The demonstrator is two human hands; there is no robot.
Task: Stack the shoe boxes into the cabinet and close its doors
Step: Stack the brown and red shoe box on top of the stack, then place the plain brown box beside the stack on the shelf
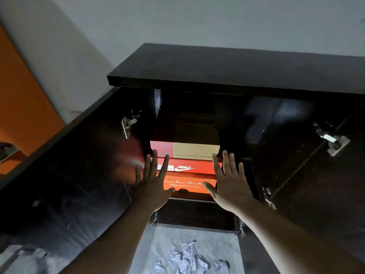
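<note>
A dark wooden cabinet (227, 72) stands with both doors swung wide. Three shoe boxes are stacked inside it: an orange safety-shoe box (189, 184) at the bottom, a red box with a white logo (187, 167) above it, and a red and tan box (195, 151) on top. Another brown box (195, 123) sits dimly on the shelf above. My left hand (152, 180) and my right hand (229, 180) are held up flat with fingers spread in front of the stack's left and right ends. Whether they touch the boxes is unclear.
The left door (75, 175) and the right door (320, 165) stick out toward me on either side, their metal hinges showing. Crumpled white paper (189, 256) lies on the floor below. A grey wall and an orange panel (23, 107) lie at the left.
</note>
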